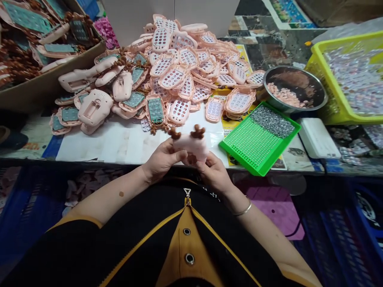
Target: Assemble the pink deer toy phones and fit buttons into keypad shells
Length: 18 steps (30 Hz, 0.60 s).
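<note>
Left hand [163,159] and right hand [212,171] both grip one pink toy [190,144], held between them at the near edge of the table [125,145], its two brown antlers [197,131] pointing to 12 o'clock. Both thumbs press its near side; most of the left fingers are hidden behind it, and the right fingers are curled partly out of sight. What shows in the shadowed spot between the thumbs is hard to make out, and the toy's far side cannot be seen.

Taking the toy as the middle of the dial, a heap of pink shells [173,75] lies at 12 o'clock, so overlapped that many show only an edge. Towards 11 o'clock, shells with green boards [156,109] lie among them. At 10 o'clock a cardboard box [30,93], cut off by the picture's edge, holds more of these.

A green tray [247,143] sits at 3 o'clock; the small metal bits [275,121] at its far end are too fine to tell one from another. At 2 o'clock a metal bowl [321,95] holds small pink pieces [287,95], their shape unclear. Beyond it, a yellow basket [332,103] runs out of view, its shiny contents blurred by glare. A purple stool [273,207] at 4 o'clock is partly covered by the right forearm.
</note>
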Each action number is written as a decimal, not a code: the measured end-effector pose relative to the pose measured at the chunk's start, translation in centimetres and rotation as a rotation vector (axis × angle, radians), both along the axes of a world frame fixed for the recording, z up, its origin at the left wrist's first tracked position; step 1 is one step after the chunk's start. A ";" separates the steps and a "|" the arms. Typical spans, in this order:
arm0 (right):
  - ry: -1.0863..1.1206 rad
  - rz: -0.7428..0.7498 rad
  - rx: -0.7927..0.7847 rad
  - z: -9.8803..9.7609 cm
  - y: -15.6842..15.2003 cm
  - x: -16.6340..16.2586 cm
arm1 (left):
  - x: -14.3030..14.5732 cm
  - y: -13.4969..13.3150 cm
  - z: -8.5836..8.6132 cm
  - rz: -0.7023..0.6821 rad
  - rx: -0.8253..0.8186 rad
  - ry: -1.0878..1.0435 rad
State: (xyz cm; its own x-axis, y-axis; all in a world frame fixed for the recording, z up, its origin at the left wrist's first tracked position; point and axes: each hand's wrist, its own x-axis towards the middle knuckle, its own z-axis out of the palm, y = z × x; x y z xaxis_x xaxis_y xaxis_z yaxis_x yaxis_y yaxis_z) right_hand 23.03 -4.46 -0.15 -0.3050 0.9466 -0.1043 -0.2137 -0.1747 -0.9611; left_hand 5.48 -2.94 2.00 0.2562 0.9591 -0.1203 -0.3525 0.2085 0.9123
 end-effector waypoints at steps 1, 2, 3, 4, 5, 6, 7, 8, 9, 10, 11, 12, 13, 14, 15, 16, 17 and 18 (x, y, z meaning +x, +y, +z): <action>0.102 -0.005 -0.087 -0.2 0.0 -0.3 | 0.1 0.1 0.2 -0.021 0.030 0.036; 0.195 -0.004 -0.164 -0.4 0.1 -0.6 | 0.2 0.1 0.4 -0.049 0.066 0.081; 0.265 0.001 -0.229 -0.6 0.1 -0.8 | 0.4 0.1 0.6 -0.077 0.107 0.139; 0.307 0.013 -0.281 -0.7 0.1 -1.1 | 0.4 0.1 0.8 -0.106 0.150 0.212; 0.322 0.028 -0.320 -0.8 0.0 -1.3 | 0.5 0.1 1.0 -0.132 0.190 0.294; 0.316 0.042 -0.345 -0.9 0.0 -1.4 | 0.6 0.1 1.2 -0.150 0.226 0.374; 0.297 0.052 -0.359 -1.0 -0.1 -1.5 | 0.6 0.0 1.4 -0.157 0.256 0.445; 0.273 0.062 -0.364 -1.1 -0.2 -1.6 | 0.7 -0.1 1.5 -0.154 0.279 0.502; 0.251 0.073 -0.362 -1.2 -0.2 -1.7 | 0.7 -0.1 1.6 -0.145 0.296 0.546; 0.235 0.084 -0.358 -1.4 -0.3 -1.8 | 0.8 -0.2 1.7 -0.131 0.304 0.574; 0.226 0.096 -0.358 -1.5 -0.3 -1.9 | 0.9 -0.3 1.8 -0.105 0.302 0.589; 0.221 0.108 -0.361 -1.7 -0.3 -1.9 | 1.0 -0.3 1.9 -0.073 0.292 0.588; 0.213 0.113 -0.361 -1.8 -0.2 -1.9 | 1.0 -0.4 2.0 -0.040 0.278 0.579; 0.194 0.116 -0.355 -1.9 -0.1 -1.9 | 1.0 -0.4 2.1 -0.008 0.267 0.568; 0.161 0.108 -0.340 -2.0 0.0 -1.8 | 0.8 -0.4 2.1 0.019 0.263 0.562; 0.122 0.079 -0.314 -2.0 0.2 -1.5 | 0.5 -0.4 2.1 0.038 0.270 0.567; 0.083 0.029 -0.277 -2.0 0.4 -1.2 | 0.2 -0.4 2.1 0.048 0.285 0.585; 0.051 -0.041 -0.229 -1.9 0.6 -0.9 | -0.3 -0.4 2.1 0.049 0.301 0.611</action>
